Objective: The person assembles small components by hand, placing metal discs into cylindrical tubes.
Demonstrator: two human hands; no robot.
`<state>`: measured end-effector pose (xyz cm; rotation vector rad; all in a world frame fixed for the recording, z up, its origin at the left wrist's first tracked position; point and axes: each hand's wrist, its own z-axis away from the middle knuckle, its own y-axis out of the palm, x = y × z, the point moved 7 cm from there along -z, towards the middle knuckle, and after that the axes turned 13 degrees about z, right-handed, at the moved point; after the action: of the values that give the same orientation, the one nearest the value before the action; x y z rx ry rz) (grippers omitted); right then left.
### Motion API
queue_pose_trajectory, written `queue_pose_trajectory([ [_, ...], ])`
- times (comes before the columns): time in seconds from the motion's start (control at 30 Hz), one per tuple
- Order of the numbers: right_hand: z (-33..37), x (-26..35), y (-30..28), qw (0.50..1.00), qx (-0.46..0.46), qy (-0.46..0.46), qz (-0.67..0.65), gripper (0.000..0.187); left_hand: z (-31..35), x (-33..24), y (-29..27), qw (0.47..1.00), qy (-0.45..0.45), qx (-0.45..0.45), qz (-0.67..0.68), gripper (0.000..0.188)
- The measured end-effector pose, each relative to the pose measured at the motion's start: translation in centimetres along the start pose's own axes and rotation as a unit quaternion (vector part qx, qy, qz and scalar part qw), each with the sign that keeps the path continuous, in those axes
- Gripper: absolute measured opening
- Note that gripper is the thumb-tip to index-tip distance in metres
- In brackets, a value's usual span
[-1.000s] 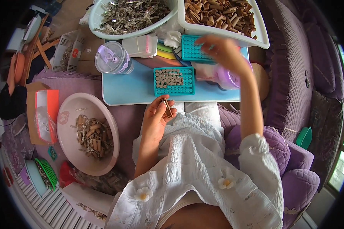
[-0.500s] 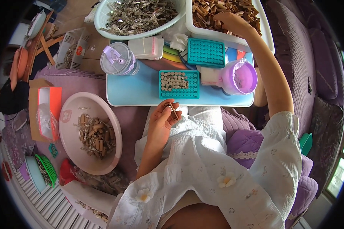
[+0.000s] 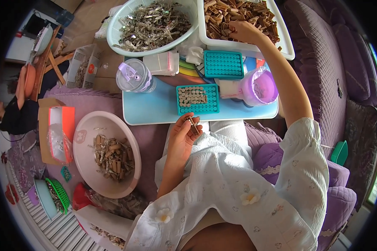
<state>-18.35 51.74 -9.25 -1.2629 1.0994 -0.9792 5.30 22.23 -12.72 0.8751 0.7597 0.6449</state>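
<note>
My left hand [image 3: 183,133] is closed around a small dark brown piece [image 3: 192,125], held upright just in front of the table's near edge; pale bits show along its face. At the far right, my right hand [image 3: 245,32] reaches into a white bin [image 3: 290,44] heaped with curved brown pieces [image 3: 255,13]. Its fingers are curled down among them, and whatever they grip is hidden. Between the hands and the bin lies a teal pegged tray [image 3: 213,109] partly covered with round greyish discs [image 3: 191,95]. A second teal tray [image 3: 223,65] sits behind it.
On the blue table [image 3: 151,111] stand a lidded clear cup [image 3: 134,75] and a purple-lined container [image 3: 264,85]. A pale basket [image 3: 111,31] of shiny scraps is beyond. A pink basin [image 3: 81,167] with brown tubes rests at left, beside an orange-and-brown box [image 3: 67,121]. Another person [image 3: 19,113] is at far left.
My view has turned slightly, so the table and basin appear lower. The right hand stays in the bin, its fingers curled lower among the pieces. The left hand keeps hold of its brown piece.
</note>
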Motion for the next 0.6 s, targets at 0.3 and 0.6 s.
queue_pose_trajectory([
  [0.3, -0.5, 0.8, 0.3, 0.997, -0.017, -0.017, -0.074, 0.027, 0.0, 0.5, -0.1, 1.0, -0.007, -0.003, -0.023, 0.022],
  [0.6, 0.3, -0.7, -1.1, 0.983, -0.14, 0.049, -0.104, 0.031, 0.0, 0.3, -0.5, 1.0, -0.001, -0.012, -0.017, 0.022],
])
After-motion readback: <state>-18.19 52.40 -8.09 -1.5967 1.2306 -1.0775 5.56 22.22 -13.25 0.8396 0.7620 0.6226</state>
